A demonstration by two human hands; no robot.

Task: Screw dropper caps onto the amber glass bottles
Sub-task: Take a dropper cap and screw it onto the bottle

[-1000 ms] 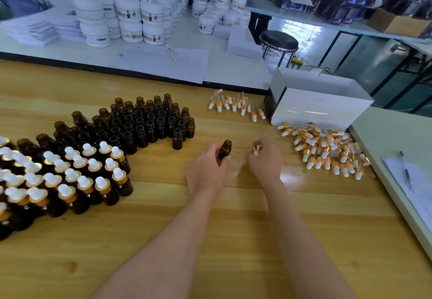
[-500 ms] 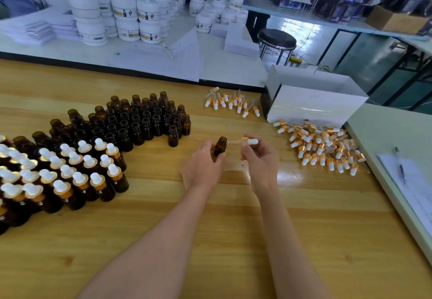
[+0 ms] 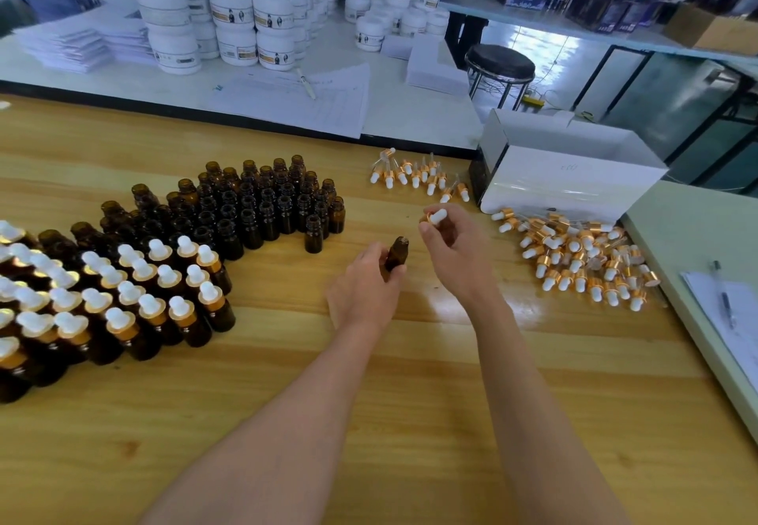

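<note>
We hold one amber bottle in the left grip, fingers curled round its body. The mouth tips toward the right grip so the neck is free for the cap. The right grip pinches a dropper cap at the gold collar, white bulb up, just above and right of the bottle mouth. Cap and bottle are apart, not yet threaded. The glass pipette is hidden behind the fingers, so we cannot tell where its tip sits. We judge the step as feeding the pipette into the neck, then twisting.

Uncapped bottles stand left of and beyond the left grip, mouths up, near for the next pick. Capped bottles sit packed further left, kept apart as done stock. The loose cap pile lies right of the right grip, beside the white box. A smaller row of caps lies beyond both grips. Both hover over the wooden counter. Risk: the pipette catching the rim.
</note>
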